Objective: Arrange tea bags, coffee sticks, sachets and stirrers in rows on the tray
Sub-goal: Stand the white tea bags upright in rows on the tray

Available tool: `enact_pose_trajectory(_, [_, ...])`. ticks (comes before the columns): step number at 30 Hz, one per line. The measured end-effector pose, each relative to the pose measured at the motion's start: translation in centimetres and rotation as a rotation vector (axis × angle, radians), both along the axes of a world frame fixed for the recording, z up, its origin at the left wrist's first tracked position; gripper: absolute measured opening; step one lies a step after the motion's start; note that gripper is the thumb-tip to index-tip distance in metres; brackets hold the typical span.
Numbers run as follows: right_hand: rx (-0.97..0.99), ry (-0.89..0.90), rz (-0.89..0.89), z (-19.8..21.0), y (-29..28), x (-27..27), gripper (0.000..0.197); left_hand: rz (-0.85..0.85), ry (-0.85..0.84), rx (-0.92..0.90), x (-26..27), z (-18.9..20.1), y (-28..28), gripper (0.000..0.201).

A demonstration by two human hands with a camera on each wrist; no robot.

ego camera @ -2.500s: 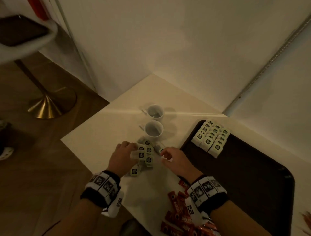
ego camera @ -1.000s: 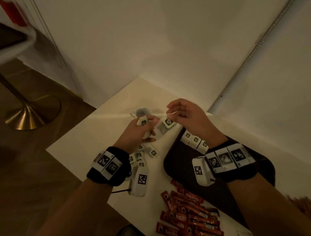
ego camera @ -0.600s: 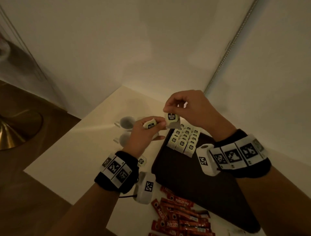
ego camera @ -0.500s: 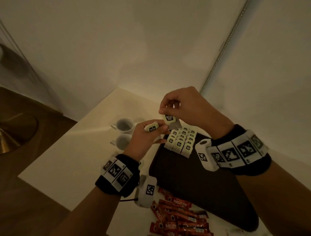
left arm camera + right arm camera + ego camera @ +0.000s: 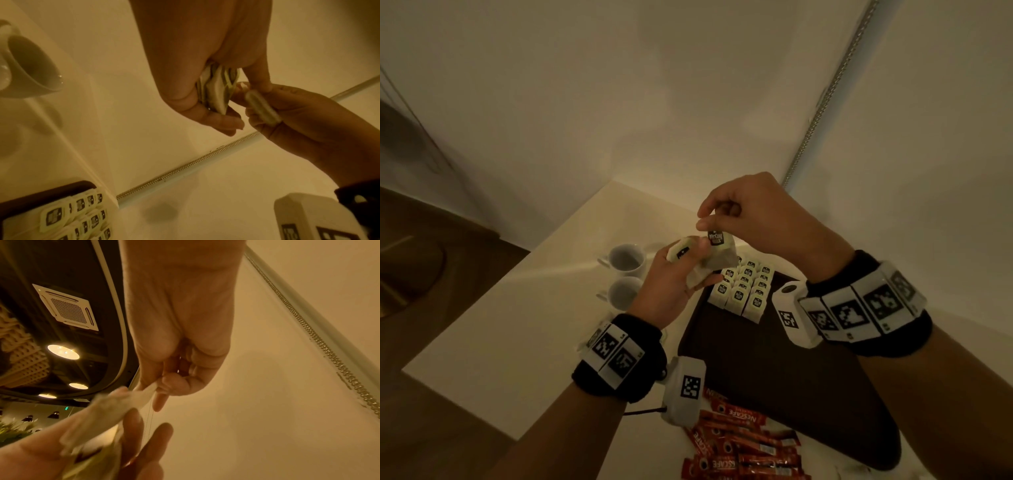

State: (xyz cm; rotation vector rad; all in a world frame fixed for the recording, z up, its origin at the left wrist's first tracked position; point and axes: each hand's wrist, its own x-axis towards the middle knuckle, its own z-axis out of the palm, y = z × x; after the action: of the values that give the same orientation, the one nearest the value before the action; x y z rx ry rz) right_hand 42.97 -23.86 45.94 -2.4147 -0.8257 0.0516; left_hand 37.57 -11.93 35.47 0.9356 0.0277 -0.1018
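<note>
head view: dark brown rectangular tray with pale tea bag rows at its far corner. above, left hand clutches a bundle of loose tea bags; right hand pinches one white tagged tea bag. strings could snag, dragging extras out!

Pale tea bags, dark brown tray, red coffee sticks.
</note>
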Motion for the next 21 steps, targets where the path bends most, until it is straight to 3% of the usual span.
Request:
enact_pose_trajectory(6, [-0.064,-0.049,0.015,-0.3,-0.1,-0.2,0.025,0.065,-0.009,0.0,0.3,0.3,-0.1,0.014])
enact_pose_trajectory(12, [0.085,-0.067,-0.049,-0.7,-0.7,-0.2,0.025,0.046,-0.074,0.073,0.1,0.3,0.1,0.006])
enact_pose_trajectory(21, [0.151,-0.042,-0.086,-0.3,-0.7,-0.3,0.019,-0.008,-0.034,-0.019,-0.2,0.4,-0.9,0.016])
